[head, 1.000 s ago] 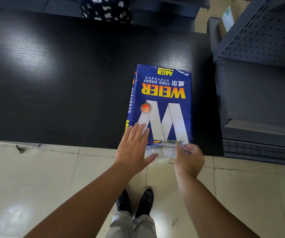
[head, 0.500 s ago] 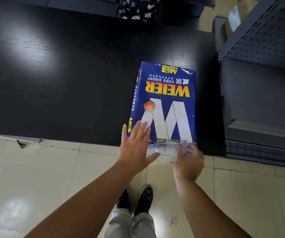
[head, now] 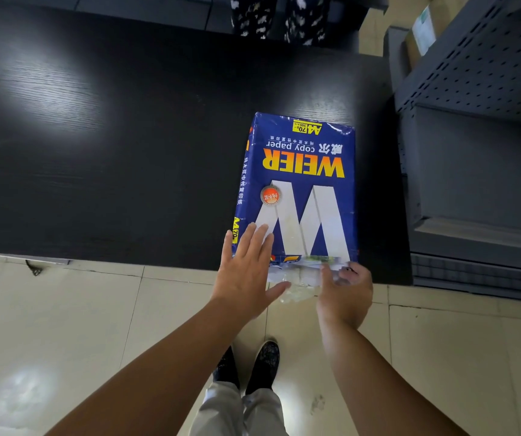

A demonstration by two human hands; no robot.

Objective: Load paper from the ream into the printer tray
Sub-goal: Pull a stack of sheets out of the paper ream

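A blue ream of copy paper (head: 300, 171), printed "WEIER", lies flat on the black table (head: 111, 152) with its near end at the table's front edge. That near end is torn open, and white sheets and crumpled wrapper (head: 297, 278) show there. My left hand (head: 246, 272) rests flat on the ream's near left corner, fingers spread. My right hand (head: 344, 291) is curled around the torn wrapper end at the near right corner. The dark grey printer (head: 479, 171) stands to the right of the ream; its tray front (head: 473, 265) appears closed.
A person in patterned dark trousers (head: 281, 17) stands beyond the table. Cardboard boxes (head: 422, 29) sit at the top right behind the printer. Pale floor tiles (head: 64, 341) and my own shoes (head: 253, 363) are below the table edge.
The view has shifted slightly, so the ream sits a little higher in frame. My right hand's fingers have worked further into the torn wrapper end. My left hand stays flat on the ream.
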